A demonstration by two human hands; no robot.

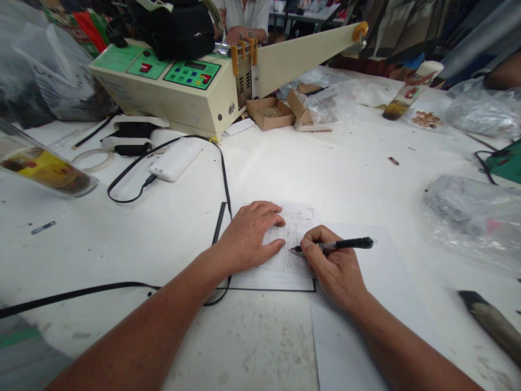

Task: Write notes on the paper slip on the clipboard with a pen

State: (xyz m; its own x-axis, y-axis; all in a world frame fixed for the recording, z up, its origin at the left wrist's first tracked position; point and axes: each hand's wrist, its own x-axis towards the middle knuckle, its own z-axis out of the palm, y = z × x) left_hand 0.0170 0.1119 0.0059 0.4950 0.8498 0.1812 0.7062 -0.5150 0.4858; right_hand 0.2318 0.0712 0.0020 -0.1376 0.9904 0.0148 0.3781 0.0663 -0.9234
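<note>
My left hand [248,236] lies flat, fingers stretched, on a written sheet of paper [299,220] at the table's near middle. My right hand [331,266] is closed around a black pen [345,244], its tip touching the paper just right of my left fingertips. The sheet rests on a thin pad with a dark edge [268,288]. A larger blank sheet [378,255] lies under my right hand.
A black strap [222,174] runs across the white table [325,168]. A cream machine with a green panel [171,81] stands at the back left. Near it are a white power bank [175,160], small cardboard boxes [271,113], plastic bags [472,217], a bottle [44,171]. Another person sits behind the machine.
</note>
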